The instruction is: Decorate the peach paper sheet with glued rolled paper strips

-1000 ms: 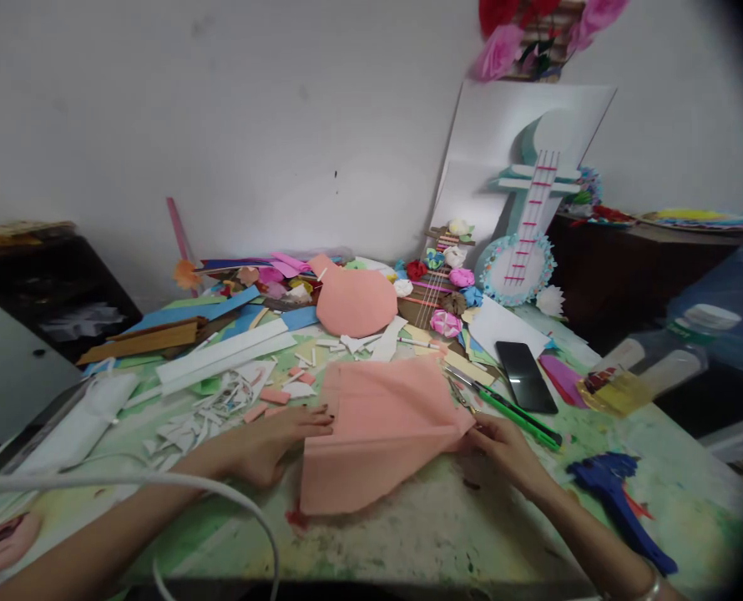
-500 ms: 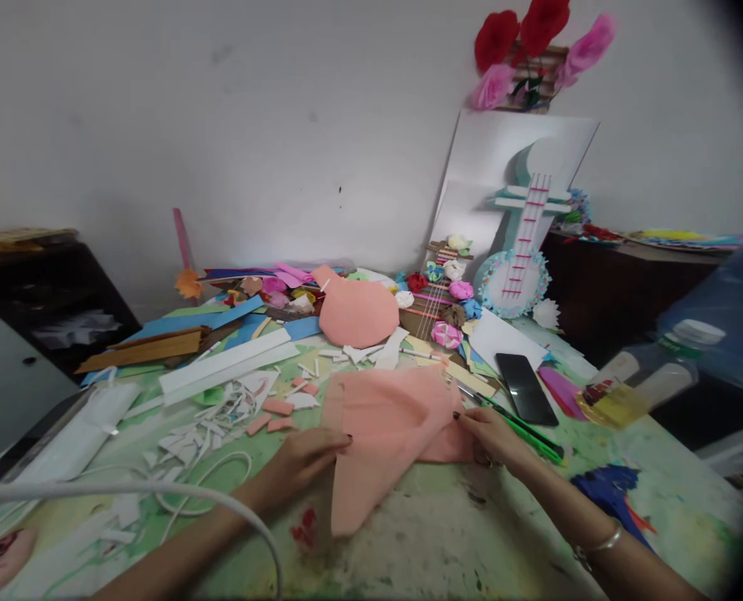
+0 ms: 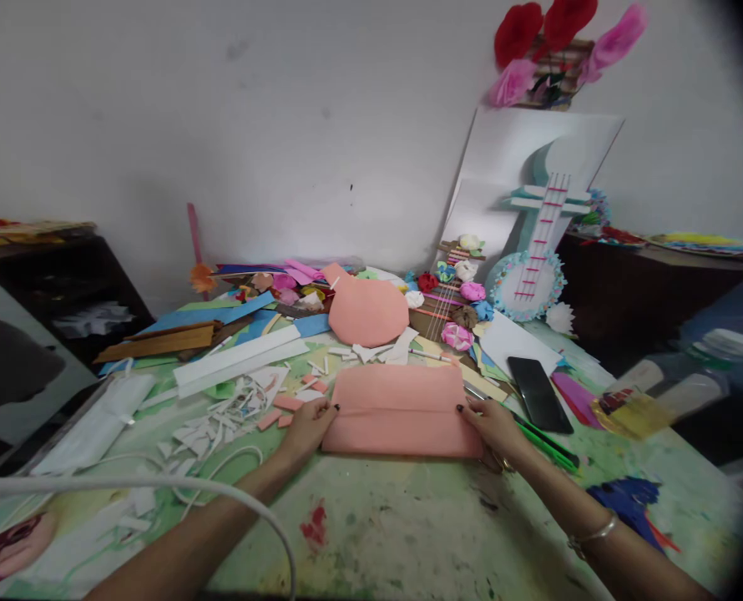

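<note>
A sheet of salmon-pink paper [image 3: 400, 409] lies folded over in front of me, with a crease running across its width. My left hand [image 3: 309, 427] pinches its left edge between thumb and fingers. At the opposite edge my right hand [image 3: 493, 430] grips the paper the same way. A bit of shiny metal, perhaps a scissors handle, shows beneath the right palm; most of it is hidden. Just right of that hand lies a green utility knife [image 3: 550, 446]. Small pink paper offcuts [image 3: 288, 402] sit beside my left fingers.
Behind the sheet lies a pink pear-shaped cutout [image 3: 369, 313]. White paper scraps [image 3: 212, 426] and a white cable [image 3: 221, 488] are at left. A phone [image 3: 539, 394], a bottle [image 3: 665, 388] and a blue glue gun [image 3: 628, 505] are at right. A paper lute [image 3: 538, 242] leans behind.
The paper's near part, first flat and then raised in a slanting fold, is now folded into a straight-edged band. Both hands have shifted to its two side edges.
</note>
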{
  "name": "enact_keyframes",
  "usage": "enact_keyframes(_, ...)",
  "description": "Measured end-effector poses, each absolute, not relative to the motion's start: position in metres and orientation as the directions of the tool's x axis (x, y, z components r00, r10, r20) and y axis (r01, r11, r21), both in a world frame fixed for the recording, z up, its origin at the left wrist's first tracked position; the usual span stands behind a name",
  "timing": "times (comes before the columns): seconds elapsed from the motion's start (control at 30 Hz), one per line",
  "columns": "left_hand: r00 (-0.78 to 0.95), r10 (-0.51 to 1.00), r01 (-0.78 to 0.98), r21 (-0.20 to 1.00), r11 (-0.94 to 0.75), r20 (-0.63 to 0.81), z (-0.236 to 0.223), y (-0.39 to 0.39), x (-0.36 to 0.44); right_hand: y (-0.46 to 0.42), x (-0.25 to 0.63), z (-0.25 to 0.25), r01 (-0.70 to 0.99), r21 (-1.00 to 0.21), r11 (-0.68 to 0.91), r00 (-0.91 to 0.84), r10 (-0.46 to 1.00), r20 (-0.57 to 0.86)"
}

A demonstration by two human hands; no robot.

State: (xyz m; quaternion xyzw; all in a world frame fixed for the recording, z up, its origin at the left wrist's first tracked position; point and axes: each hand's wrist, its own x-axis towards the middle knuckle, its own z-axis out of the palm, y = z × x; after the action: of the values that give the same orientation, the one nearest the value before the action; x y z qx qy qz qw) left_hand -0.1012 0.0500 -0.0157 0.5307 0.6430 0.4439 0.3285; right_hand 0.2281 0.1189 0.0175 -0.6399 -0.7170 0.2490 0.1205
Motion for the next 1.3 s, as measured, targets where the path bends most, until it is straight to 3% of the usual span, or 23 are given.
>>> enact_keyframes(0.3,-0.227,0.973,0.346,0.930,0.122,-0.044,-0.010,0.038,-0.100,0.118,0.230,0.015,0.862,-0.497,0.101,-0.100,0.995,0.027)
enact_keyframes(0.8,-0.162,0.976,0.571,0.820,-0.027,0.145,-0.009,0.039,-0.100,0.125,0.226,0.011,0.889,-0.430,0.159,-0.131,0.987,0.094)
enact_keyframes(1.13,-0.040,0.941,0.839,0.522,-0.150,0.335,-0.010,0.030,-0.097,0.122,0.222,0.012,0.920,-0.365,0.142,-0.108,0.988,0.114)
enact_keyframes(1.2,0.054,0.928,0.856,0.462,-0.234,0.370,-0.007,0.024,-0.088,0.123,0.223,0.012,0.921,-0.364,0.139,-0.099,0.987,0.125)
enact_keyframes(1.3,0.345,0.854,0.829,0.301,-0.471,0.388,-0.002,0.017,-0.069,0.127,0.223,0.012,0.919,-0.376,0.122,-0.080,0.989,0.124)
